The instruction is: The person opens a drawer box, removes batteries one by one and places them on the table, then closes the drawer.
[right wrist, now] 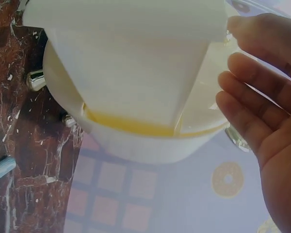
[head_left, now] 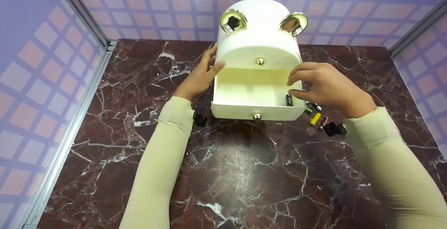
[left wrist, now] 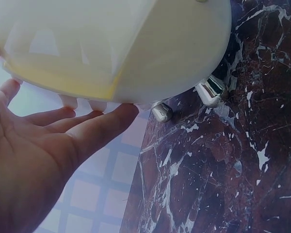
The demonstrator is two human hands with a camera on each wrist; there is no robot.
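A white cabinet (head_left: 258,23) with gold ear shapes on top has its lower drawer (head_left: 256,112) pulled out. One dark battery (head_left: 288,100) stands in the drawer's front right corner. My left hand (head_left: 200,73) rests against the cabinet's left side, thumb along the front edge; in the left wrist view its straight fingers (left wrist: 94,133) lie at the white wall. Over the drawer's right side is my right hand (head_left: 319,84), fingers loosely bent with thumb and fingertips apart. Nothing shows between the right fingers (right wrist: 252,102) in the right wrist view.
Several small batteries, including a yellow one (head_left: 315,119) and a reddish one (head_left: 323,123), lie on the dark marbled table (head_left: 230,173) right of the drawer. Shiny metal feet (left wrist: 211,92) show under the cabinet. A tiled wall (head_left: 153,9) stands behind it.
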